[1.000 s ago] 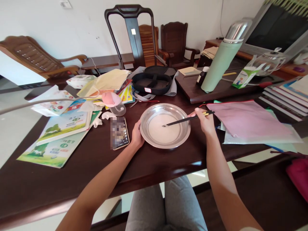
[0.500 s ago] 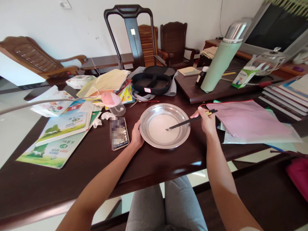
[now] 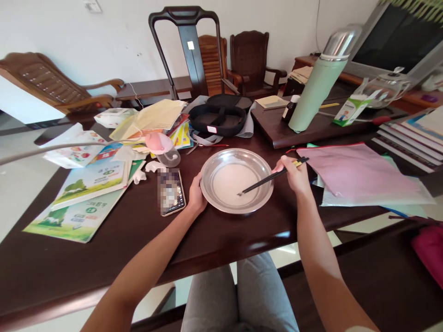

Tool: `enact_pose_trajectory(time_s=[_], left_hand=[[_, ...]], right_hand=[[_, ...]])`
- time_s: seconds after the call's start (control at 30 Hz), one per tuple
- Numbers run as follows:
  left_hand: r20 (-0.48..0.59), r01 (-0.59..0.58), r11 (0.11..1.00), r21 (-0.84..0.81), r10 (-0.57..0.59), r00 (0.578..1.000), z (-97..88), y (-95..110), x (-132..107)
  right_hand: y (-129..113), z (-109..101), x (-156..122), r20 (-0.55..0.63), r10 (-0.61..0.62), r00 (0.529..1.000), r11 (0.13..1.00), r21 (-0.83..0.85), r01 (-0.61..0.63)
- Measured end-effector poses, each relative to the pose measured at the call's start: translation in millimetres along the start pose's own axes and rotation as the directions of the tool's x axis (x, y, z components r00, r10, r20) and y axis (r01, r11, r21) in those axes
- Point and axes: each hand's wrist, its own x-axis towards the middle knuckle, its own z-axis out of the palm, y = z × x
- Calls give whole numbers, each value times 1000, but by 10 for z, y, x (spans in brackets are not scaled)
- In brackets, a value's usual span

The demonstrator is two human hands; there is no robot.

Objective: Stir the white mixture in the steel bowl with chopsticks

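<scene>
Here, nearest us, our left hand [image 3: 196,196] is curled against the left rim of the steel dish [image 3: 238,153], thumb and fingers closed on its edge; how firmly, we cannot tell. Our right hand [image 3: 294,175] sits at the opposite rim, fingers pinched shut around a pair of dark chopsticks [image 3: 266,177] held by their upper ends. The tips slant down to the left and dip into the white liquid [image 3: 230,182] pooled in the dish's bottom. The dish lies flat on the dark worktop [image 3: 214,235], between our two hands.

We judge the stirring well under way. The liquid looks even and smooth, with no lumps or dry powder that we can make out, and none has spilled on the rim or the wood.

Just left of the left hand lies a phone [image 3: 170,191], close enough to catch a splash, and beyond it some green picture books [image 3: 86,198]. Just right of the right hand, a pink zip folder [image 3: 353,173] crowds the wrist. Farther off stand a pink-capped bottle [image 3: 162,148], a black case [image 3: 218,119] and a green flask [image 3: 318,87]. Nothing blocks the dish itself.
</scene>
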Motion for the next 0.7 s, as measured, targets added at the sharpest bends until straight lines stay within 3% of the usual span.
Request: enact_pose_trajectory(time_s=[0.13, 0.33, 0.5, 0.57, 0.7], left_hand=[[15, -7, 1000, -9, 7, 1000, 10, -8, 0], [-1, -14, 1000, -2, 14, 1000, 16, 0, -8], [-10, -2, 1000, -9, 2, 1000, 7, 3, -7], [-8, -5, 1000, -11, 5, 1000, 6, 1, -4], [9, -10, 1000, -10, 11, 1000, 8, -2, -3]], right_hand=[[-17, 45, -22, 116, -3, 993, 1000, -17, 5], [36, -22, 23, -83, -9, 997, 1000, -22, 7], [22, 14, -15, 109, 10, 994, 1000, -14, -9], [15, 30, -17, 132, -7, 991, 1000, -24, 10], [35, -1, 25, -46, -28, 999, 999, -22, 27]])
